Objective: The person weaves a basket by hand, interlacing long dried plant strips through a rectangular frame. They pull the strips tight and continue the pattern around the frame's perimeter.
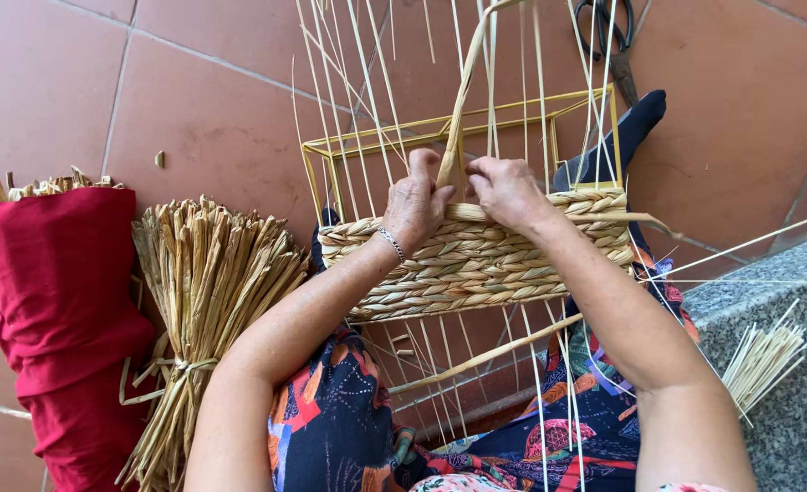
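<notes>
A yellow wire frame with a partly woven wall of braided straw rests on my lap. Several thin upright straw stakes rise from the weave. My left hand and my right hand sit close together at the top edge of the weave. Both pinch a thick straw strand that curves up and away from the hands. A bracelet circles my left wrist.
A tied bundle of straw lies at the left, beside a red cloth roll holding more straw. Scissors lie on the tiled floor at the top right. A small straw bundle rests on a granite ledge at right.
</notes>
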